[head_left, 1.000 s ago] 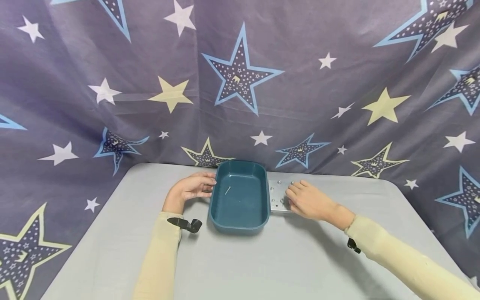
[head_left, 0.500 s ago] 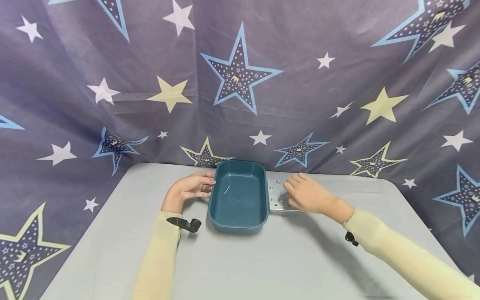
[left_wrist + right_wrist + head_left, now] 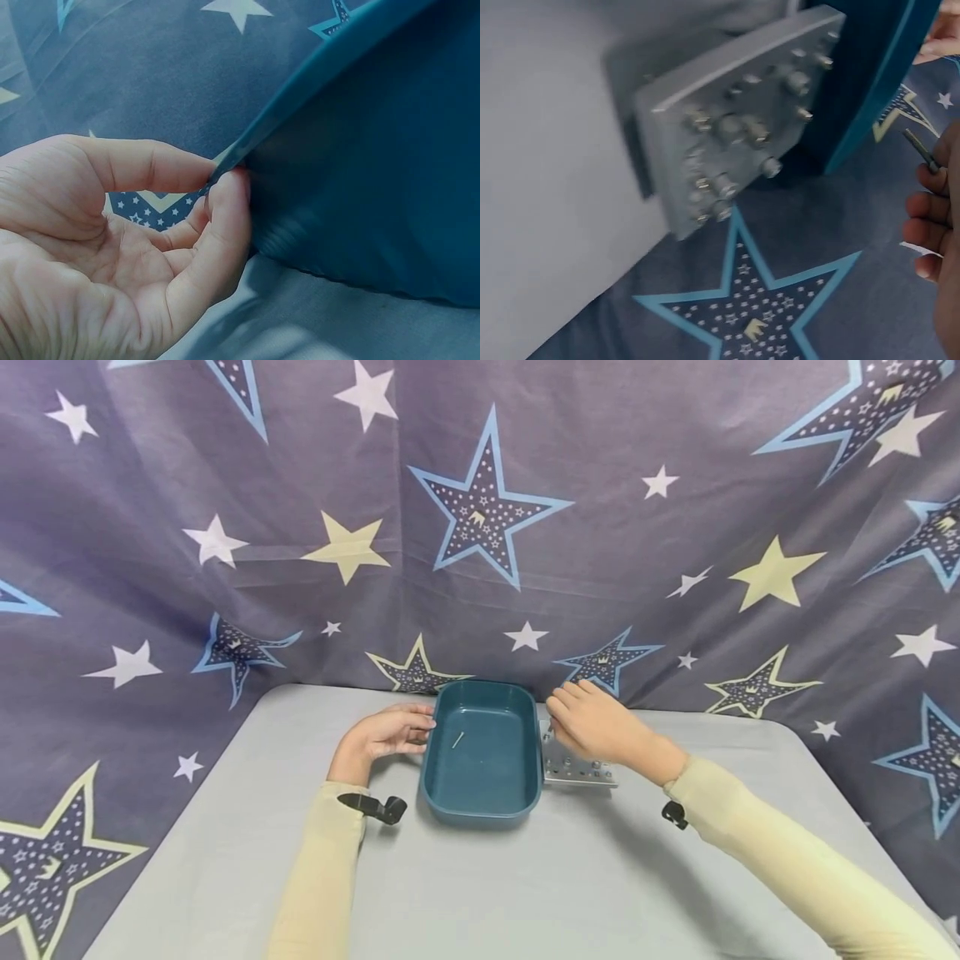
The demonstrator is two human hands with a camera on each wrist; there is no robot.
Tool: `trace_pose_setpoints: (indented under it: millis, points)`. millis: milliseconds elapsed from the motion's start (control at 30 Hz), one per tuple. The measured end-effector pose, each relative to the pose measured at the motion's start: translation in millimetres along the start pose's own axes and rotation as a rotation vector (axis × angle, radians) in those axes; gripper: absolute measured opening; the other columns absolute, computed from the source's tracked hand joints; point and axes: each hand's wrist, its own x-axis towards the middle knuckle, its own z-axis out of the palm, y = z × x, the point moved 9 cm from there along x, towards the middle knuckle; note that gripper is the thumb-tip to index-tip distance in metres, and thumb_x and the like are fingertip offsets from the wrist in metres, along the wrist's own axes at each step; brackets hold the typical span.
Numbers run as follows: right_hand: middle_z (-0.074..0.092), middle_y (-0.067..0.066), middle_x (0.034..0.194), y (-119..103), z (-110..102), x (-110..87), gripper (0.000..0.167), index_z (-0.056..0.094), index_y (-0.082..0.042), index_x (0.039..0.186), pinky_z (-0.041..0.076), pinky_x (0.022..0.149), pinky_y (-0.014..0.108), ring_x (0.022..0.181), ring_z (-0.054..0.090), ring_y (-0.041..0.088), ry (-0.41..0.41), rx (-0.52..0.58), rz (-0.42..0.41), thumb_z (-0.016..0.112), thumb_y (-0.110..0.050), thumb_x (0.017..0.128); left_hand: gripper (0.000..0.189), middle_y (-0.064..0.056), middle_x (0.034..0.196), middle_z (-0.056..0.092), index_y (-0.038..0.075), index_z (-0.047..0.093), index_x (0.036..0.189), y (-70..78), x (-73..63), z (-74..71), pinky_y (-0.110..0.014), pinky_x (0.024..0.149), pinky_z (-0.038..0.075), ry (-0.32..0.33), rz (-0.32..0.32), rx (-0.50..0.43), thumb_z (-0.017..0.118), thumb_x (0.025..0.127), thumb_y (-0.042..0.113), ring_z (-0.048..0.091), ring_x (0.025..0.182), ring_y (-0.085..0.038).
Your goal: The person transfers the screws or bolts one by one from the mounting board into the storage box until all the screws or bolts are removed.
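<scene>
A deep blue-green rectangular bin (image 3: 480, 777) stands near the table's back edge. My left hand (image 3: 390, 732) is at its left side, and in the left wrist view the fingertips pinch the rim. My right hand (image 3: 596, 722) is over the back left of a metal plate (image 3: 581, 774), close to the bin's right rim. In the right wrist view its fingers hold a thin metal screw (image 3: 921, 151), its end sticking out past the fingertips. Several bolts and screws of different sizes stand up from the plate. Inside the bin lies one small slim screw (image 3: 458, 740).
The bin and plate sit side by side on a pale grey table (image 3: 480, 893). Directly behind the table hangs a purple-grey curtain (image 3: 465, 610) with stars. A black strap mount (image 3: 375, 808) is on the left sleeve, another (image 3: 675, 814) on the right.
My right hand has moved left and back across the plate toward the bin, uncovering more of the plate's right side. My left hand has stayed at the bin.
</scene>
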Motion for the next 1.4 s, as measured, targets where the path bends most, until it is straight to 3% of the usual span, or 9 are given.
trace_pose_setpoints:
  millis: [200,567,867,1067,1400]
  points:
    - [0.05,0.006,0.079,1.2,-3.6,20.1,0.009,0.054,-0.007,0.091,0.038,0.068,0.035,0.073,0.045,0.024,0.03,0.019,0.013,0.056,-0.014,0.095,0.034,0.006,0.086,0.064,-0.005,0.041,0.134,-0.5,1.8,0.6,-0.022,0.072,0.057,-0.005,-0.003,-0.008,0.048,0.102,0.002,0.062,0.076,-0.005]
    - [0.058,0.007,0.084,4.2,-6.5,49.6,0.01,0.059,-0.007,0.094,0.044,0.072,0.036,0.079,0.054,0.026,-0.01,0.04,0.06,0.065,-0.013,0.097,0.024,0.006,0.085,0.064,0.0,0.046,0.126,0.6,2.0,2.1,-0.023,0.071,0.057,-0.018,-0.004,-0.019,0.047,0.102,0.001,0.062,0.076,-0.005]
    - [0.065,0.007,0.089,10.3,2.6,73.1,0.009,0.062,-0.008,0.096,0.046,0.073,0.037,0.083,0.059,0.025,-0.108,0.086,0.144,0.066,-0.015,0.099,0.022,0.005,0.085,0.064,0.001,0.047,0.124,1.4,0.3,2.3,-0.023,0.071,0.058,-0.014,0.002,-0.015,0.048,0.102,0.002,0.062,0.076,-0.005]
    - [0.067,0.007,0.091,12.7,7.7,89.4,0.007,0.063,-0.007,0.096,0.052,0.085,0.04,0.089,0.064,0.027,-0.137,0.133,0.189,0.065,-0.013,0.099,0.024,0.005,0.086,0.064,-0.001,0.046,0.126,-0.4,2.0,1.9,-0.023,0.072,0.058,-0.013,0.004,-0.017,0.048,0.102,0.001,0.062,0.076,-0.005]
    - [0.069,0.008,0.091,2.7,28.2,105.7,0.008,0.066,-0.005,0.097,0.055,0.082,0.041,0.088,0.067,0.026,-0.251,0.176,0.192,0.064,-0.013,0.1,0.026,0.006,0.085,0.063,-0.001,0.044,0.128,1.6,-0.3,2.7,-0.022,0.072,0.057,-0.02,0.008,-0.017,0.047,0.102,0.001,0.062,0.076,-0.005]
